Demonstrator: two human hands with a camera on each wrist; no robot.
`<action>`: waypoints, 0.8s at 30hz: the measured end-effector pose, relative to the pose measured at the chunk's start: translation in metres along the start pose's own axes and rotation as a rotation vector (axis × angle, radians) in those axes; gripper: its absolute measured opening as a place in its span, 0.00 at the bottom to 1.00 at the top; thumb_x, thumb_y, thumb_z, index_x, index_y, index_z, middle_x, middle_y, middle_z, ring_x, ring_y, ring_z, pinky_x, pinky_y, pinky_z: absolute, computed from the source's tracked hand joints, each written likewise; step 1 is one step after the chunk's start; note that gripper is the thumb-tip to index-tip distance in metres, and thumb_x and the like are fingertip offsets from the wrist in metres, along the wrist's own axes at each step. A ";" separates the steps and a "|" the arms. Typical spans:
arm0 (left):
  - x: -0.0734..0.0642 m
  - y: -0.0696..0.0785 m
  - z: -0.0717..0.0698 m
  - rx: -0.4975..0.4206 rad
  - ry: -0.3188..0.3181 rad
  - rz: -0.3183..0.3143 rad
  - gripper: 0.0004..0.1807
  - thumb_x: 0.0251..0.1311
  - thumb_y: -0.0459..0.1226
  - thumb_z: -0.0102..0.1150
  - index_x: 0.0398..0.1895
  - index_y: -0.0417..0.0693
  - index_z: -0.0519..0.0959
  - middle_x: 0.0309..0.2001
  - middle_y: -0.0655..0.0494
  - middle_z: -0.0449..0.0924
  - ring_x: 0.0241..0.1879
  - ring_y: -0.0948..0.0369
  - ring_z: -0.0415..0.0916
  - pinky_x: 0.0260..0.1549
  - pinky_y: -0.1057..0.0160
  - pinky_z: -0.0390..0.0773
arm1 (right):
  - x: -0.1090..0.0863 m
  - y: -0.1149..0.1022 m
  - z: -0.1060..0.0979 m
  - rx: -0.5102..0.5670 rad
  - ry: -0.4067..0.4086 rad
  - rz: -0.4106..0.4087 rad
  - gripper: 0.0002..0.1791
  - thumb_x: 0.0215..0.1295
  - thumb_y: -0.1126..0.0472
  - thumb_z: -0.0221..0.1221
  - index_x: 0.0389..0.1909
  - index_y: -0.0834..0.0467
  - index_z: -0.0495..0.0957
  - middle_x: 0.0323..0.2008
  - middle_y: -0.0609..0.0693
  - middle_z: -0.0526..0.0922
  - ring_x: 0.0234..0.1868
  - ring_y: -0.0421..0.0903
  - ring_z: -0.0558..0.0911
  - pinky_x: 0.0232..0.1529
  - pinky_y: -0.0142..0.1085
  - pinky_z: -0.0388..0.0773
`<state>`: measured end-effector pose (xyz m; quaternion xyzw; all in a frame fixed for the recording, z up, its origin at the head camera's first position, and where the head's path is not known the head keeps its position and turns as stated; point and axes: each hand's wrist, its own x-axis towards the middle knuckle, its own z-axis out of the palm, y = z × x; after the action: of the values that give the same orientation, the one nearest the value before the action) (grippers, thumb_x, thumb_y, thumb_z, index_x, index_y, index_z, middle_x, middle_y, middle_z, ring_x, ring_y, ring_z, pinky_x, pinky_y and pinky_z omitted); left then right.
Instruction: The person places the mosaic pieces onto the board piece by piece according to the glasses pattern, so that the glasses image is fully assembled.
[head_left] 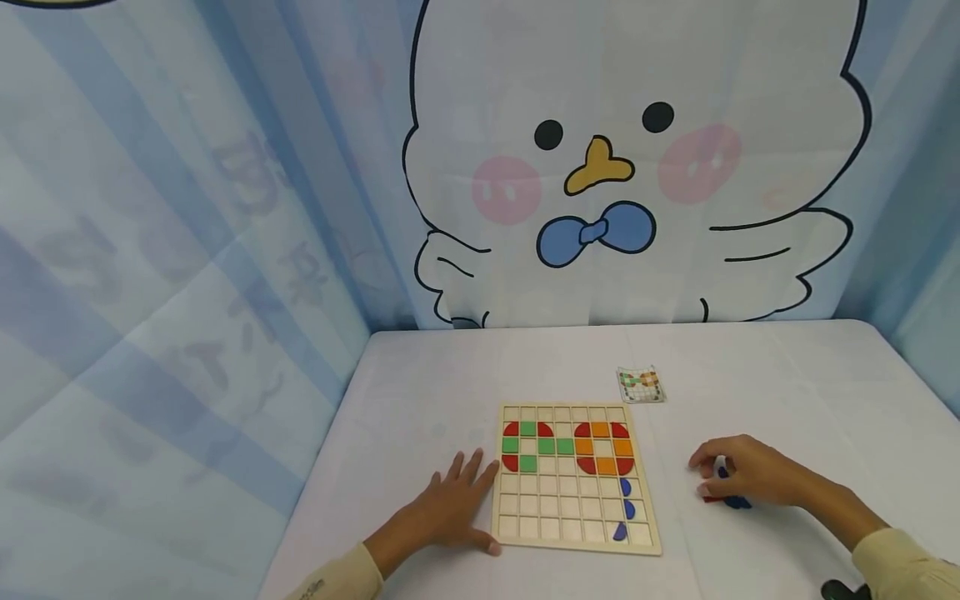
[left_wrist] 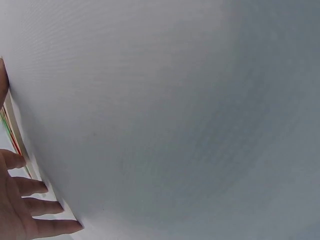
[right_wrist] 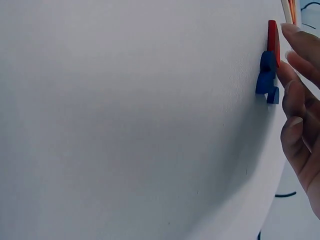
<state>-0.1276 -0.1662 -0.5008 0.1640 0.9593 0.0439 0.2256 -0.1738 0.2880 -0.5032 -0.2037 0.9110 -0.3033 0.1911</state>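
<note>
A pale wooden grid board (head_left: 558,507) lies on the table with red, green, orange and blue pieces in it. My left hand (head_left: 453,502) is spread flat beside it, fingertips at its left edge; in the left wrist view the extended fingers (left_wrist: 42,227) lie along that edge. To the board's right, my right hand (head_left: 757,471) hovers with bent, separated fingers over a few loose blue pieces (head_left: 737,502) and a red piece (head_left: 712,499). In the right wrist view, fingertips are close to the red piece (right_wrist: 272,42) and blue pieces (right_wrist: 266,72); contact is unclear.
A small pattern card (head_left: 641,385) lies behind the board's back right corner. Blue rounded pieces (head_left: 628,508) sit near the board's right side. A black object (head_left: 843,590) shows by the right sleeve. A cartoon-printed curtain (head_left: 600,292) hangs behind the white table (head_left: 442,375).
</note>
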 end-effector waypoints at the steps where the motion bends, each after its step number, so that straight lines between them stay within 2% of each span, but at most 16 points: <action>1: 0.000 0.000 0.000 -0.002 0.000 0.000 0.65 0.39 0.71 0.70 0.81 0.62 0.52 0.82 0.49 0.46 0.79 0.41 0.45 0.65 0.30 0.62 | -0.003 0.002 -0.002 -0.006 -0.010 0.008 0.17 0.58 0.48 0.71 0.44 0.51 0.84 0.34 0.40 0.81 0.30 0.34 0.72 0.30 0.28 0.73; 7: -0.001 0.000 -0.002 -0.016 -0.004 0.000 0.65 0.38 0.71 0.70 0.81 0.63 0.52 0.82 0.49 0.46 0.79 0.41 0.45 0.65 0.30 0.62 | -0.009 0.010 -0.006 -0.001 -0.059 -0.019 0.11 0.60 0.50 0.70 0.42 0.47 0.85 0.39 0.39 0.82 0.33 0.33 0.72 0.34 0.29 0.73; 10: -0.001 0.000 -0.002 -0.022 -0.007 -0.002 0.65 0.38 0.71 0.70 0.81 0.63 0.52 0.82 0.49 0.45 0.79 0.41 0.44 0.66 0.31 0.61 | -0.009 0.010 -0.005 0.009 -0.070 -0.060 0.08 0.61 0.51 0.69 0.40 0.45 0.85 0.38 0.39 0.81 0.34 0.32 0.73 0.35 0.29 0.73; 15: -0.002 -0.001 -0.002 -0.026 -0.007 0.001 0.65 0.39 0.71 0.70 0.81 0.62 0.52 0.82 0.49 0.46 0.79 0.41 0.44 0.66 0.30 0.61 | -0.005 0.004 -0.005 -0.011 -0.080 -0.070 0.07 0.60 0.52 0.70 0.37 0.44 0.84 0.36 0.38 0.79 0.35 0.33 0.72 0.37 0.28 0.73; 24: -0.002 -0.001 -0.002 -0.021 0.001 0.010 0.64 0.39 0.71 0.70 0.80 0.62 0.52 0.81 0.49 0.46 0.79 0.41 0.45 0.66 0.31 0.62 | 0.004 -0.002 0.002 0.034 -0.096 -0.044 0.09 0.61 0.53 0.69 0.37 0.48 0.79 0.31 0.43 0.77 0.30 0.35 0.72 0.29 0.28 0.71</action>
<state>-0.1270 -0.1676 -0.4984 0.1665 0.9581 0.0552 0.2266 -0.1760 0.2837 -0.5045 -0.2346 0.8910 -0.3126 0.2311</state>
